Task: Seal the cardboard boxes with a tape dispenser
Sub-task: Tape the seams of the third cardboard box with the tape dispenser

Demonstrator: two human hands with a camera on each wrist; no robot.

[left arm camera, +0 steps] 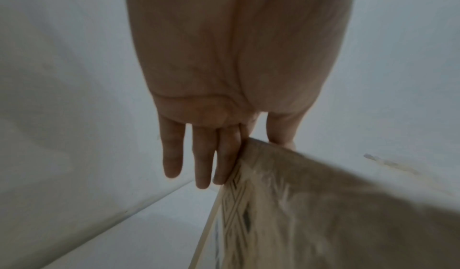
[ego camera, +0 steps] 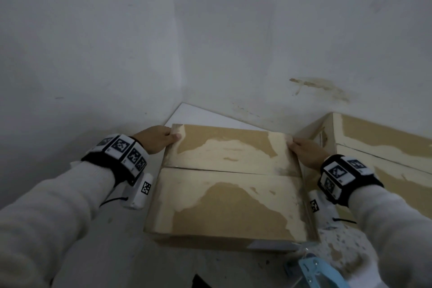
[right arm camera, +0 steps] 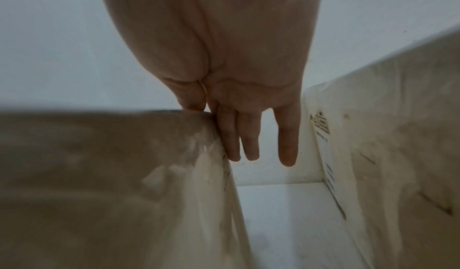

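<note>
Between both hands: box (ego camera: pixel 230 184), flaps shut, on white tabletop (ego camera: pixel 201 113). Left hand (ego camera: pixel 156 138) pinching far left corner, thumb on top, fingers (left arm camera: pixel 201 155) straight down the side. Right hand (ego camera: pixel 308 152) pinching far right corner the same way. Second box (ego camera: pixel 383 154) just right of right hand. Blue tape dispenser (ego camera: pixel 315 270) near, below right hand.

Two cardboard boxes out here, one (ego camera: pixel 231 184) centre, one (ego camera: pixel 378 154) right; one blue tape dispenser (ego camera: pixel 320 271); two hands (ego camera: pixel 156 139) (ego camera: pixel 308 152) working.
</note>
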